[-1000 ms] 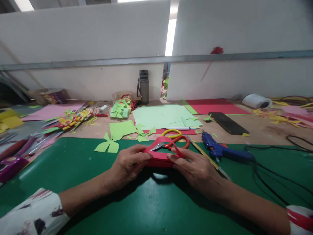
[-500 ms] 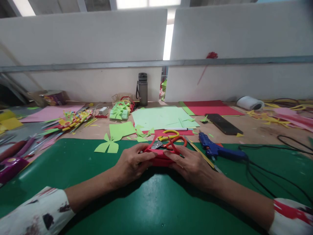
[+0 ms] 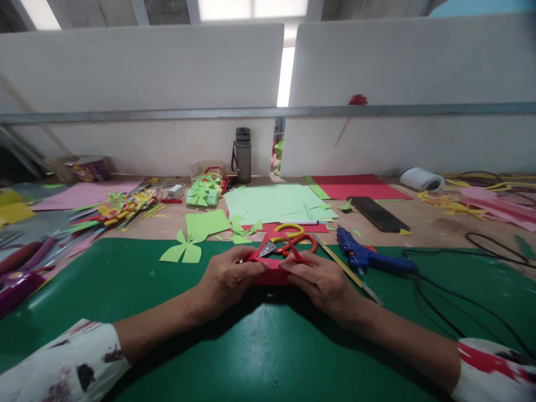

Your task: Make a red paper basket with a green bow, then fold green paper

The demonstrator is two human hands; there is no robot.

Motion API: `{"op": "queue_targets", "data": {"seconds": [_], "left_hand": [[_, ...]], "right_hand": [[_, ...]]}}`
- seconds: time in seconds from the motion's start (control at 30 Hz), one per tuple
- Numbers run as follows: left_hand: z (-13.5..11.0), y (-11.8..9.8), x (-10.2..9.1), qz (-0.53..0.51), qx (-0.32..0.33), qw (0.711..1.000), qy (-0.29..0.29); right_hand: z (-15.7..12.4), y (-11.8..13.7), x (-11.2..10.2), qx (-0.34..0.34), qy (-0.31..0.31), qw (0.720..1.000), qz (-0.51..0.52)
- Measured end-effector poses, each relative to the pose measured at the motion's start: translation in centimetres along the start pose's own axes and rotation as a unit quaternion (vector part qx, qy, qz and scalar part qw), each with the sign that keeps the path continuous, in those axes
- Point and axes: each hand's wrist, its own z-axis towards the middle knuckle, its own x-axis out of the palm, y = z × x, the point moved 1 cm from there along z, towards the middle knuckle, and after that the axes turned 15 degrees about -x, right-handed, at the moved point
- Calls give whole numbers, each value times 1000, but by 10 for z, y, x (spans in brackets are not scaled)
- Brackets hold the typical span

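Between both hands is a piece of folded red paper (image 3: pixel 274 274), held low over the green mat (image 3: pixel 251 352). My left hand (image 3: pixel 229 279) pinches its left end, thumb along the top. On the right end, my right hand (image 3: pixel 321 280) has thumb and fingers closed in the same way. Strips of the red paper stand up above the fingers. Just behind it lie scissors (image 3: pixel 302 244) with orange and yellow handles, their blades partly hidden by the paper. A yellow utility knife (image 3: pixel 341 262) rests beside my right hand, and a blue glue gun (image 3: pixel 372 258) is further right.
Green paper pieces (image 3: pixel 183 248) and pale green sheets (image 3: pixel 276 202) lie behind the mat. A dark bottle (image 3: pixel 243 156) stands near the white partition (image 3: pixel 167 72). Red sheets (image 3: pixel 360 186) and a phone (image 3: pixel 377 214) are at the right. The glue gun's black cord (image 3: pixel 464 301) crosses the mat.
Both hands keep their hold on the red paper. Its raised strips have shifted and now arch differently over the scissors. The view has moved slightly.
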Motion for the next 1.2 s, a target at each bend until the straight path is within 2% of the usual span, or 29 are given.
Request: {"op": "queue_targets", "data": {"seconds": [0.17,0.27,0.33,0.37,0.43,0.5,0.53,0.6,0.77,0.9,0.97,1.13,1.2], "left_hand": [[-1,-1,0,-32,-6,999,13],[-2,-4,-8,-59,-22,998,9],[-2,-6,-17,-85,-68,994,-5],[-1,-7,-22,-108,-113,988,-15],[3,-6,-29,-171,-236,956,-13],[8,-3,-32,-243,-366,898,33],[11,-2,-32,-272,-414,866,66],[17,0,-32,-310,-468,818,129],[31,-1,-36,-372,-477,767,213],[37,-9,-34,-443,-483,671,346],[38,-15,-30,-450,-483,637,399],[40,-29,-20,-445,-446,646,431],[40,-32,-17,-483,-410,614,471]], "right_hand": [[5,1,-1,14,-24,999,21],[5,0,-1,17,-22,999,17],[3,-1,-1,21,-28,999,13],[2,-2,-1,23,-30,999,12],[0,-3,-1,24,-29,999,11],[0,-4,0,20,-29,999,8],[0,-4,-1,16,-31,999,6],[2,-3,-2,7,-42,999,4],[12,4,-14,10,-50,998,33],[20,12,-26,-14,-39,997,71],[22,13,-30,-14,-28,996,84],[24,13,-38,14,-33,992,120],[25,13,-40,16,-42,989,142]]}}
